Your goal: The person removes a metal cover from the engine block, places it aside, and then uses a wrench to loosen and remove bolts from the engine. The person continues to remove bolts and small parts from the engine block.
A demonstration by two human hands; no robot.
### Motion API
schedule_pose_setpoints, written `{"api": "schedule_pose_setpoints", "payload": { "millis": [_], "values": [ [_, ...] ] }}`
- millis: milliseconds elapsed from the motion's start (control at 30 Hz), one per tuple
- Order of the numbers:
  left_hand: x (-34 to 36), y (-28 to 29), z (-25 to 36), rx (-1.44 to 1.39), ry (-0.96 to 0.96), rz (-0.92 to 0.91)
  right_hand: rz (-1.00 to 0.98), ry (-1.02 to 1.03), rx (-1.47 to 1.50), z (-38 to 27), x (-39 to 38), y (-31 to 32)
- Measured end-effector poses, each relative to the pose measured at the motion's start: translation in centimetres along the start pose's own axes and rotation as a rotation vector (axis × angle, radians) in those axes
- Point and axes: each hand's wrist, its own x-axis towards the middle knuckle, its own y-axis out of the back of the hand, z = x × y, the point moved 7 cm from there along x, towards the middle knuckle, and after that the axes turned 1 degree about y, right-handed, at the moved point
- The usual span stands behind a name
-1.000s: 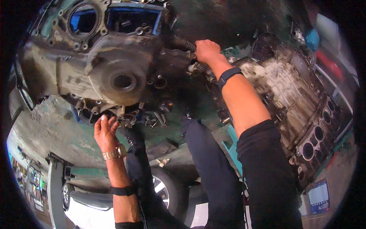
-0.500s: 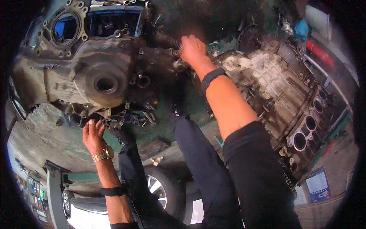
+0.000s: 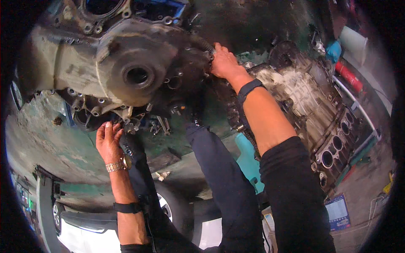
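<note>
A grimy metal engine housing [image 3: 71, 65] with a round centre bore fills the upper left. My left hand [image 3: 109, 139] is at its lower edge, fingers loosely bent and apart, with no held object discernible; the fingertips are near small bolted fittings [image 3: 126, 116]. My right hand [image 3: 226, 63] is farther up at the housing's right, closed over the end of a dark ribbed hose-like part [image 3: 202, 44]; what lies under the fingers is hidden. Several loose metal tools or fasteners [image 3: 162, 124] lie below the housing.
A large engine assembly [image 3: 301, 99] lies at right, beside a red cylinder [image 3: 349, 76], turquoise object [image 3: 332, 50] and pale pipe [image 3: 363, 111]. My legs [image 3: 215, 177] extend from below. A turquoise plastic piece [image 3: 249, 158], car wheel [image 3: 179, 211] and grey post [image 3: 44, 202] are behind them.
The view has shifted, moving the housing higher in the picture since half a second ago. My right hand stays at the ribbed part; my left stays by the lower edge.
</note>
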Motion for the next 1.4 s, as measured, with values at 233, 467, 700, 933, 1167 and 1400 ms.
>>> {"api": "schedule_pose_setpoints", "payload": {
  "millis": [233,467,700,933,1167,1400],
  "values": [
    [-0.3,0.5,-1.1,-0.015,0.022,0.041,0.280,-0.022,0.150,-0.7,-0.4,-0.8],
    [-1.3,-0.3,-1.8,-0.092,0.042,0.052,0.258,-0.211,-0.158,-1.0,2.7,-4.9],
    [-1.5,0.3,-1.4,-0.132,0.035,0.014,0.483,-0.127,-0.211,-2.8,-0.8,-3.3],
    [-2.3,1.2,0.0,-0.096,0.017,0.030,0.371,-0.019,-0.101,-3.7,-3.6,-2.9],
    [-3.6,2.1,0.9,-0.092,0.001,-0.015,0.398,-0.049,-0.280,-6.5,-8.8,-3.3],
    [-7.0,1.9,2.2,-0.105,0.024,-0.083,0.011,-0.331,0.503,-7.0,-17.0,-3.1]
  ]
}}
